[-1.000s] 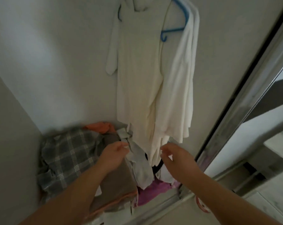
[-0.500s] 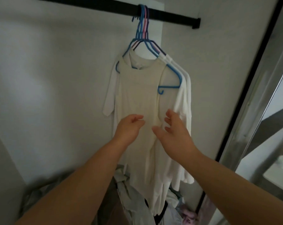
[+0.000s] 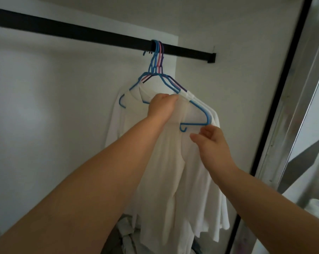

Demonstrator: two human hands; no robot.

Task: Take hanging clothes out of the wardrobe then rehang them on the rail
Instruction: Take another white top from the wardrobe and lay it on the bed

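Observation:
A black rail [image 3: 100, 35] runs across the top of the wardrobe. Several blue, pink and purple hangers [image 3: 157, 59] hook over it near its right end, carrying white shirts [image 3: 175, 171]. My left hand [image 3: 161, 107] grips the neck area of the front white shirt, up by the front blue hanger [image 3: 200, 114]. My right hand [image 3: 211, 142] is just below that hanger's right corner, fingers bent and touching the shirt's shoulder fabric. The back shirts are mostly hidden behind the front one.
The wardrobe's white back wall [image 3: 54, 107] fills the left. A sliding door frame with a mirror [image 3: 287, 107] stands close on the right. A heap of crumpled clothes [image 3: 127, 235] lies on the wardrobe floor below the shirts.
Both hands rose from the clothes heap at the wardrobe floor to the shirts' shoulders. My left hand took hold of the front shirt's neck; my right reached the hanger's right corner.

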